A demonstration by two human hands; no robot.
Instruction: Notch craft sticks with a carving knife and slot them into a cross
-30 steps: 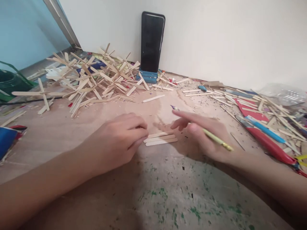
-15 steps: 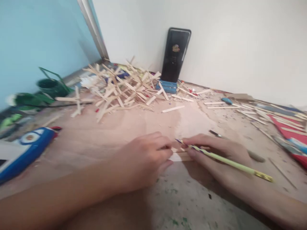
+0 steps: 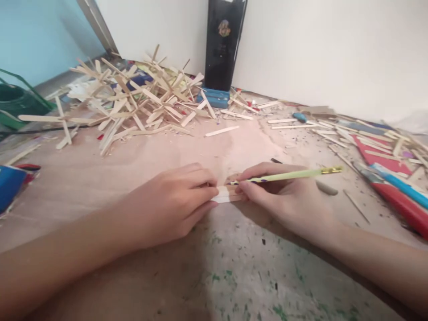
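Pale flat wooden sticks (image 3: 224, 194) lie side by side on the table, between my two hands. The fingertips of my left hand (image 3: 182, 200) press together on their left end, and its fingers hide that end. In my right hand (image 3: 284, 194) a yellow-green pencil (image 3: 287, 176) is pinched between thumb and fingers. Its tip points left, at the upper edge of the sticks, and its gold end sticks out to the right. Whether the tip touches the wood I cannot tell.
A tangled pile of wooden sticks (image 3: 143, 96) covers the back left. Behind it a black phone (image 3: 223, 44) leans upright in a blue stand (image 3: 216, 98). Loose sticks, a blue pen (image 3: 401, 185) and a red object (image 3: 401, 210) lie at right. A green container (image 3: 16, 100) stands far left.
The camera view has shifted, so the background sits higher and further left. The pencil has swung from slanting down to the right to slightly up to the right, still in my right hand.
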